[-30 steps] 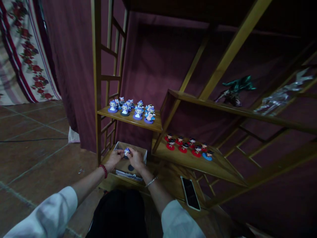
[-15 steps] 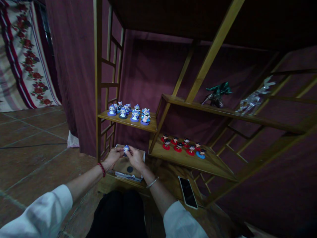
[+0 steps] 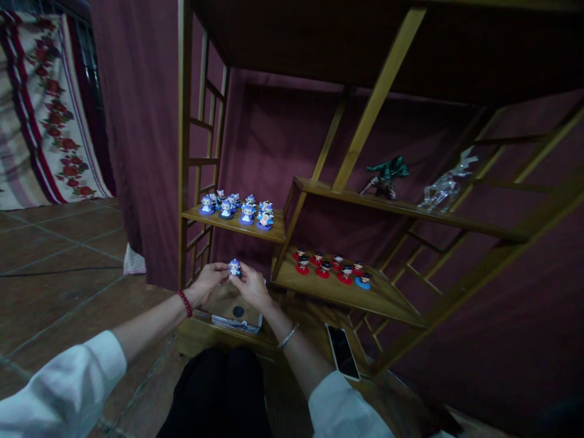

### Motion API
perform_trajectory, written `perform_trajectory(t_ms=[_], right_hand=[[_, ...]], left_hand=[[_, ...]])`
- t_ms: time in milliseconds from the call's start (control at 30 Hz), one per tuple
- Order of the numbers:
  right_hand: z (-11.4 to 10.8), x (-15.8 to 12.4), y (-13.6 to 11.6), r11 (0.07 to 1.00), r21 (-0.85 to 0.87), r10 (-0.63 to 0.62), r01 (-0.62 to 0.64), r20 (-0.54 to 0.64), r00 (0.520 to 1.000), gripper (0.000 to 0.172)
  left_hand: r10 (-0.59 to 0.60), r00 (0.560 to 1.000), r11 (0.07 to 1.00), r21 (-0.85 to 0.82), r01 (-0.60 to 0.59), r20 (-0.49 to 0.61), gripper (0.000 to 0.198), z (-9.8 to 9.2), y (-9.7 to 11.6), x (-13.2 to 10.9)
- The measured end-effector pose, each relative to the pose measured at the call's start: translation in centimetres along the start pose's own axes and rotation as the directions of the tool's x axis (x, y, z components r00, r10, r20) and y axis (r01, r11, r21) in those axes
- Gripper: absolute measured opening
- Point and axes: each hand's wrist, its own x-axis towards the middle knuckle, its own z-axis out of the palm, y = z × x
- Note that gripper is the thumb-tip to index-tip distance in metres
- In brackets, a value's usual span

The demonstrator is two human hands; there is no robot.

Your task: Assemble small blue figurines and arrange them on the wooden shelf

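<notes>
Between my two hands is a small purple-and-white figurine [image 3: 234, 267], upright and facing me. My left hand [image 3: 210, 281] pinches it from the left with the fingertips, and my right hand [image 3: 252, 286] grips it from the right. Below them lies a shallow cardboard box [image 3: 223, 302], with a dark round disc [image 3: 238, 311] inside. Just above and behind my hands, several similar purple-and-white figurines [image 3: 247, 213] stand in rows on the left wooden shelf [image 3: 196, 214].
Several red-based figurines [image 3: 324, 269] and a blue-based one [image 3: 364, 280] occupy the lower right shelf [image 3: 314, 287]. Higher up stand a dark green figure [image 3: 387, 176] and a clear one [image 3: 444, 187]. A phone [image 3: 342, 351] lies right of my right arm. Slanted wooden posts [image 3: 378, 100] divide the shelving.
Both hands have risen slightly with the figurine, away from the box toward the left shelf's height. My view has shifted a little.
</notes>
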Motion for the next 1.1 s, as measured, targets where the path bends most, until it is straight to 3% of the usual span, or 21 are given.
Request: perform_trajectory(t_ms=[467, 1100], right_hand=[[-2.1, 0.3, -3.4, 0.995, 0.067, -0.076, 0.076, -0.009, 0.997, 0.042], [-3.1, 1.5, -6.2, 0.98, 0.11, -0.167, 0.166, 0.003, 0.986, 0.043]], left_hand=[[0.041, 0.999, 0.998, 0.053, -0.041, 0.002, 0.024, 0.4, 3.7, -1.5], [0.111, 0.991, 0.994, 0.008, -0.112, 0.076, 0.025, 0.1, 7.2, -2.9]])
